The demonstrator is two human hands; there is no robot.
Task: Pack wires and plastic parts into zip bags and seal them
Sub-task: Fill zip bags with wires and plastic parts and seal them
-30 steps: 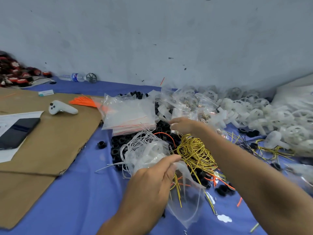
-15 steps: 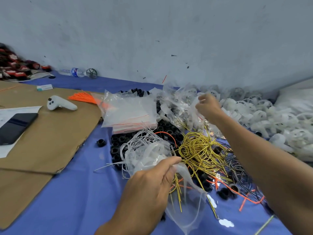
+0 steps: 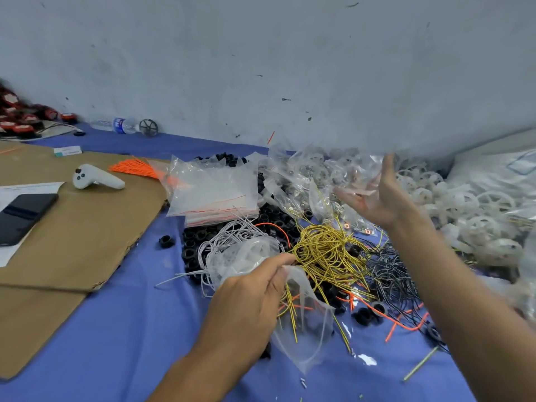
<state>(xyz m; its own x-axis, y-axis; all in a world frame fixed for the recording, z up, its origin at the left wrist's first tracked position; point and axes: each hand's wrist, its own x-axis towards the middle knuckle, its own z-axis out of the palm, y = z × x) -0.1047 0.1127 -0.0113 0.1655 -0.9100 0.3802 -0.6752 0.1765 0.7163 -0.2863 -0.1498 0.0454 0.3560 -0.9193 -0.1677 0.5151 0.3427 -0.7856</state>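
left hand (image 3: 246,303) pinches the upper edge of a clear plastic zip bag (image 3: 307,338) at near centre, above the blue table cloth (image 3: 116,338). a tangle of yellow wires (image 3: 324,253) lies just beyond it. right hand (image 3: 380,201), fingers spread wide and holding nothing, is raised beside the far-right pile of white plastic wheels (image 3: 470,204).

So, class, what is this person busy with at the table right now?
A person is packing small parts. The left hand pinches an open clear zip bag at the edge of the yellow wires, some strands reaching its mouth. The right hand is raised with fingers spread, above the white plastic wheels. This bag is not yet sealed.
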